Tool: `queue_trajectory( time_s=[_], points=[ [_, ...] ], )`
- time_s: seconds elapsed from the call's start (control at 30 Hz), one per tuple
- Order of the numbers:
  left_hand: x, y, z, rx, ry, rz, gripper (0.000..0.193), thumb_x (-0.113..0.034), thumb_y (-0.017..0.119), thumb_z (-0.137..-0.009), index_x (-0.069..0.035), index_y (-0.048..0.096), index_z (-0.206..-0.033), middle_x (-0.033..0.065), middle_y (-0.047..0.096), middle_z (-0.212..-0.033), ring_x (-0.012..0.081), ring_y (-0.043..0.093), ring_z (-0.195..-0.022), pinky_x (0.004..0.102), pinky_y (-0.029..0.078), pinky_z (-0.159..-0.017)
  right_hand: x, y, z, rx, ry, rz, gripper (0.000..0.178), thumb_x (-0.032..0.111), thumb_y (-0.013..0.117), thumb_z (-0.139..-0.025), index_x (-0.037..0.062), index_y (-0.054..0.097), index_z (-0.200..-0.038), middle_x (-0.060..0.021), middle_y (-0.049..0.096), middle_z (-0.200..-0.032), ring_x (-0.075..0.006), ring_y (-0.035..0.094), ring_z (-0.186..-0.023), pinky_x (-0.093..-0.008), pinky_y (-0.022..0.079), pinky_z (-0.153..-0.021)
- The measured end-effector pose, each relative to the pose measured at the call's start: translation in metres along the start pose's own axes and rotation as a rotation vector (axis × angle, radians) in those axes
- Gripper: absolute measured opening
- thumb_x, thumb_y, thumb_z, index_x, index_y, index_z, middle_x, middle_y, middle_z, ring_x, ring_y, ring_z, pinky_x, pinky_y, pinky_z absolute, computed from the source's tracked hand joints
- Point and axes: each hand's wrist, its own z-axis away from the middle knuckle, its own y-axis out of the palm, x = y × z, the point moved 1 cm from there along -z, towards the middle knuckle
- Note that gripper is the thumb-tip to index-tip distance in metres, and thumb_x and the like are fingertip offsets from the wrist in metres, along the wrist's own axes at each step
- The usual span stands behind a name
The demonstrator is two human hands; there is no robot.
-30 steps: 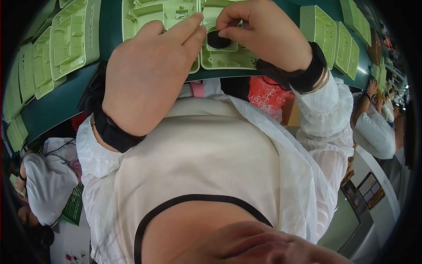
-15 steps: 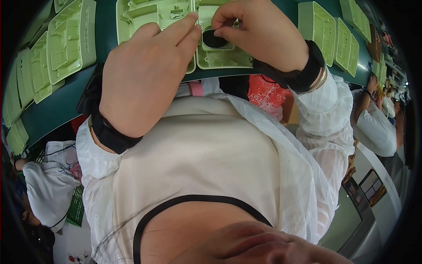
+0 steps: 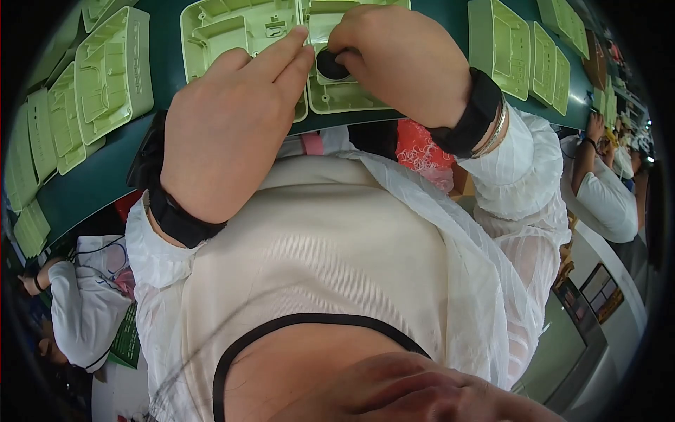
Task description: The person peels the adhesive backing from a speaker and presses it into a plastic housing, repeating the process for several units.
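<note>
Two pale green plastic housing shells stand side by side in front of me, hollow side up: a left shell (image 3: 211, 32) and a right shell (image 3: 349, 98). Inside the right one is a round black disc (image 3: 329, 65), partly covered by my fingers. My right hand (image 3: 404, 60) pinches the disc's edge between thumb and curled fingers. Whether the disc lies flat in its seat I cannot tell. My left hand (image 3: 228, 130) lies over the left shell, its index and middle fingers stretched toward the rims where the shells meet. Its thumb is hidden.
More green shells stand on the dark green table (image 3: 84, 190): a row (image 3: 112, 67) at the left and another row (image 3: 503, 49) at the right. Other people (image 3: 605, 197) sit on both sides. A red patterned item (image 3: 424, 155) shows below the table edge.
My right hand has moved slightly left and turned, with its fingers now covering more of the disc. Both shells appear a little farther left. My left hand stays nearly in place.
</note>
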Motion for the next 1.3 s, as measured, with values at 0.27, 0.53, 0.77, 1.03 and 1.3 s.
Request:
queue_trajectory(
  time_s=[0.27,0.53,0.77,1.03,1.3],
  points=[
    [-0.001,0.0,0.0,0.013,-0.005,0.011,0.049,-0.004,0.069,-0.083,-0.012,0.066,-0.131,-0.0058,0.063,-0.14,0.0188,0.063,-0.086,0.0312,0.056,-0.075,0.006,-0.006,-0.002,0.002,0.037,0.036,0.009,0.012,0.066,-0.083,0.0041,0.07,-0.081,-0.018,0.069,-0.076,-0.0382,0.07,-0.074,-0.0483,0.056,-0.067],
    [-0.001,-0.001,0.0,0.015,-0.004,0.039,0.049,-0.004,0.069,-0.083,-0.012,0.066,-0.131,-0.0054,0.063,-0.14,0.0195,0.062,-0.086,0.0315,0.056,-0.076,0.001,-0.002,-0.005,0.037,-0.038,0.056,0.008,0.01,0.066,-0.081,0.0033,0.07,-0.08,-0.0196,0.068,-0.076,-0.039,0.07,-0.074,-0.0484,0.056,-0.067],
    [0.001,0.001,0.001,0.001,-0.007,0.037,0.05,-0.003,0.069,-0.082,-0.011,0.066,-0.132,-0.0056,0.063,-0.139,0.0197,0.062,-0.086,0.032,0.056,-0.076,0.008,-0.002,-0.01,0.053,-0.088,0.143,0.007,0.008,0.065,-0.08,0.0024,0.069,-0.079,-0.0187,0.068,-0.075,-0.0383,0.071,-0.074,-0.0475,0.057,-0.065],
    [0.005,0.003,0.0,-0.026,0.021,0.039,0.051,-0.004,0.069,-0.082,-0.013,0.066,-0.133,-0.0064,0.063,-0.139,0.0198,0.061,-0.084,0.0309,0.055,-0.076,-0.001,0.019,-0.016,-0.177,-0.05,0.096,0.01,0.01,0.066,-0.082,0.0017,0.068,-0.078,-0.0202,0.068,-0.077,-0.0401,0.07,-0.076,-0.0469,0.056,-0.066],
    [0.0,0.002,0.002,-0.007,0.007,0.038,0.051,-0.005,0.07,-0.082,-0.013,0.067,-0.132,-0.0073,0.063,-0.14,0.0192,0.061,-0.084,0.0311,0.055,-0.075,-0.006,0.005,0.046,-0.344,-0.088,-0.011,0.042,0.017,0.076,-0.091,-0.0002,0.061,-0.126,-0.0174,0.069,-0.121,-0.0317,0.066,-0.11,-0.0423,0.05,-0.097]
  ],
)
